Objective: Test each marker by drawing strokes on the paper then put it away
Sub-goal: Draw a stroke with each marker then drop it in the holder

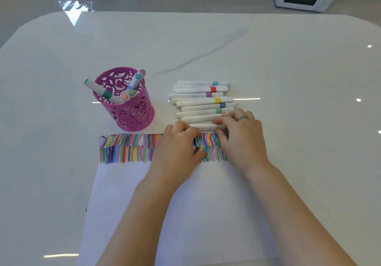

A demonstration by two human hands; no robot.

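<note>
- Both hands are on one white marker, which lies crosswise just beyond the top edge of the paper, nearest the person in the row of loose markers.
- The left hand has its fingers curled over the marker's left end, with its palm lying over the coloured strokes.
- The right hand pinches the marker's right end with bent fingertips. It wears a ring on one finger.
- Only the middle of the marker's barrel shows between the two hands, so I cannot tell the colour of its band.
- The other loose markers lie side by side on the bench just past the hands. They are white barrels with blue, red, purple, yellow and green bands.
- A pink cut-out holder stands upright on the bench, left of the row and just beyond the paper's top edge, with several markers in it. One teal-banded marker leans out over its left rim.
- Two rows of strokes run across the top of the sheet, and the rest of it is white.
</note>
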